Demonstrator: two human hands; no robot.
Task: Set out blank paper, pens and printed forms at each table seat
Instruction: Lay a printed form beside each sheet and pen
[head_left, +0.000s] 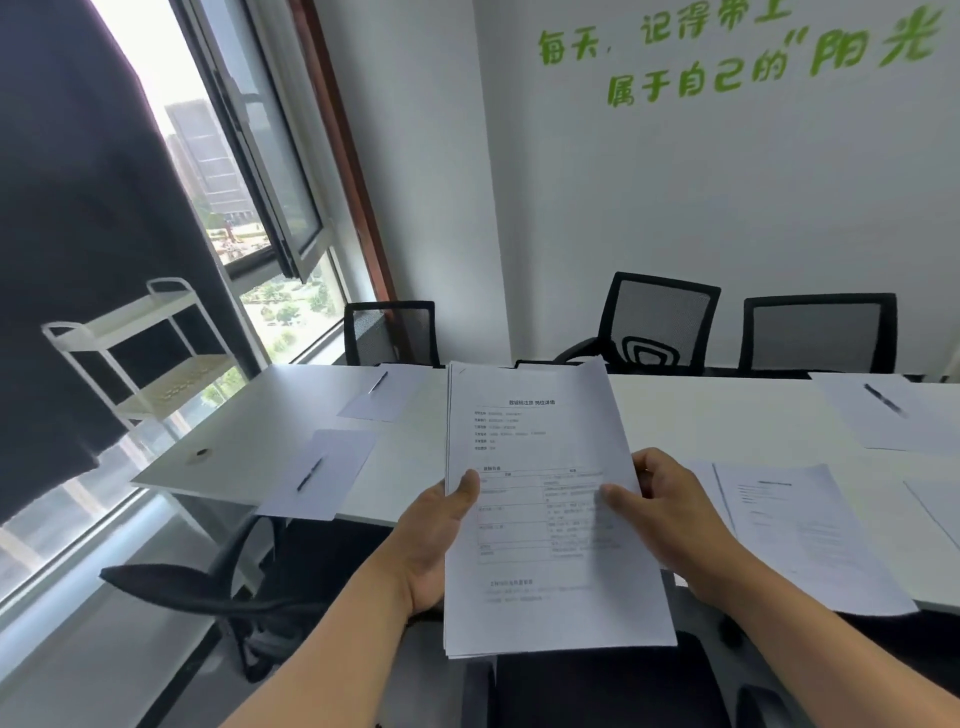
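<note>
A white meeting table (727, 415) runs across the room, seen from head height. At far left a dark curtain (78, 234) hangs by a window (249, 171), with a white wire shelf cart (150, 353) below it. On the table's left end lie two blank sheets, each with a dark pen on it: the nearer sheet (332, 470) carries a pen (309, 474) pointing diagonally away, and the farther sheet (387, 397) carries a pen (378, 382) at a similar slant. In the centre, a stack of printed forms (545, 519) is held upright in front of the table, its long axis running from the person up and away. Its printed text is Chinese, with a heading line and a table of boxes, too blurred to read. The left hand (436, 540) grips the stack's left edge, thumb on top, fingers curled underneath. The right hand (670, 514) pinches the right edge, thumb on the top page. To the right, one printed form (810, 535) lies flat on the table, and farther back another blank sheet (893, 415) carries a pen (885, 400). Black mesh chairs (660, 322) line the far side. Large green Chinese lettering (727, 47) on the white wall reads in part "每天" and "属于自己的".
</note>
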